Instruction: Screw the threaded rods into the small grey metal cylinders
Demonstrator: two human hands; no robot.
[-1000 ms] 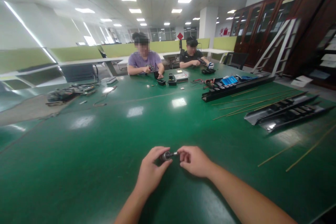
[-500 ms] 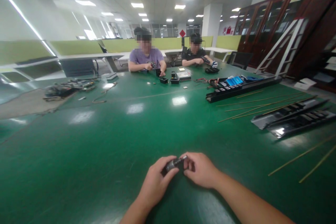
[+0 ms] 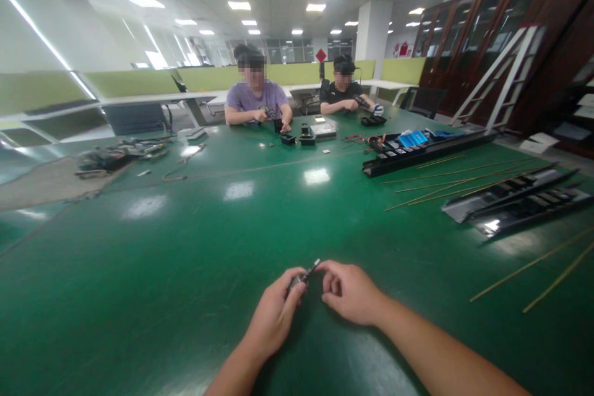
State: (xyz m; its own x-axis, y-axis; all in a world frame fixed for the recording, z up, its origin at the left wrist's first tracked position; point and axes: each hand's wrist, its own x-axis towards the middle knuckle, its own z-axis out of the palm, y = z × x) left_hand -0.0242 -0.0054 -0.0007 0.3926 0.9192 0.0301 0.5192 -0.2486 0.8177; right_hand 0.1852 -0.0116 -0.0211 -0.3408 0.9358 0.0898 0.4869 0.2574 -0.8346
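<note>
My left hand [image 3: 275, 309] is closed around a small dark cylindrical piece with a thin rod [image 3: 310, 271] sticking out of it. The rod slants up to the right and ends in a pale tip. Most of the cylinder is hidden by my fingers and thumb. Just right of it is my right hand [image 3: 352, 292], its fingers loosely curled and the thumb apart from the index finger. That index fingertip is at the rod's tip; whether it touches I cannot tell. Both hands are above the near part of the green table [image 3: 208, 229].
Two people [image 3: 257, 99] sit across the table handling dark tools, with small black boxes [image 3: 307, 136] before them. To the right lie a long black channel [image 3: 408, 156], thin yellowish rods [image 3: 505, 275] and more dark channels [image 3: 520, 207]. A cluttered heap [image 3: 106, 161] lies far left.
My left hand has turned the dark piece so its rod points more upward. My right hand has eased back from the piece, and its thumb has come away.
</note>
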